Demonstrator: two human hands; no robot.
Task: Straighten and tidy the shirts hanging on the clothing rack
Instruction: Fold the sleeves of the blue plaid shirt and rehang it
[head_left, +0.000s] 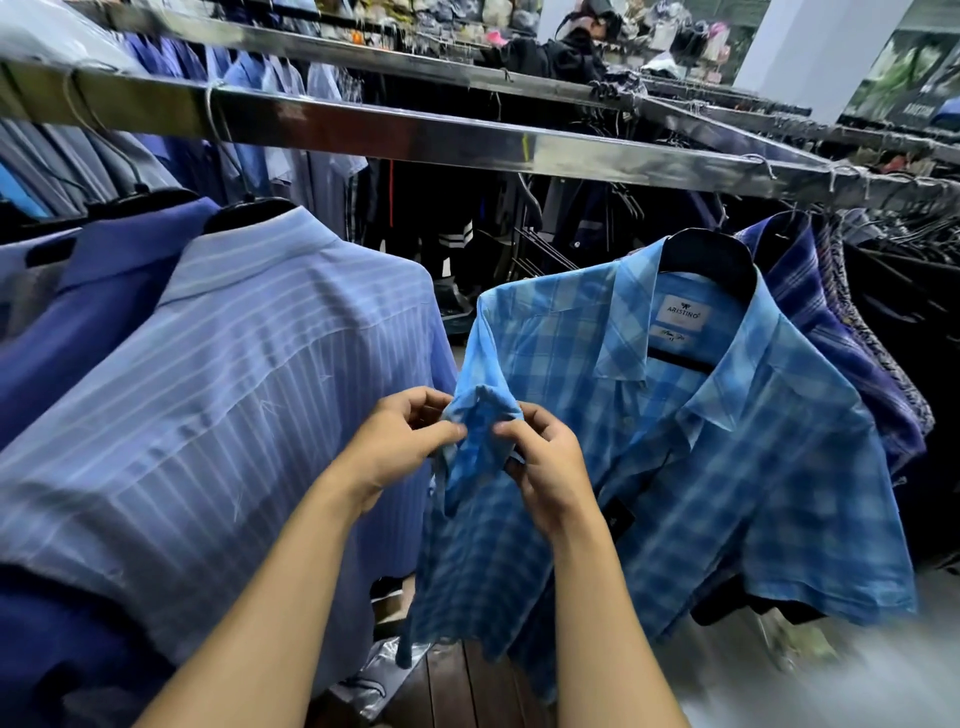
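Observation:
A light blue checked shirt (727, 467) hangs on a black hanger (709, 262) from the metal rail (467, 137), its collar open and a label showing. Its left sleeve is bunched up between my hands. My left hand (400, 441) pinches the crumpled sleeve cuff from the left. My right hand (545, 462) pinches the same cuff from the right. To the left hangs a blue striped shirt (218, 395), its back turned to me, with darker blue shirts (78, 322) behind it.
A dark blue checked shirt (831, 322) and several dark garments hang to the right. More rails with clothes run behind. A person in black (571, 52) stands at the back. Wooden floor (457, 686) and a plastic bag (384, 670) lie below.

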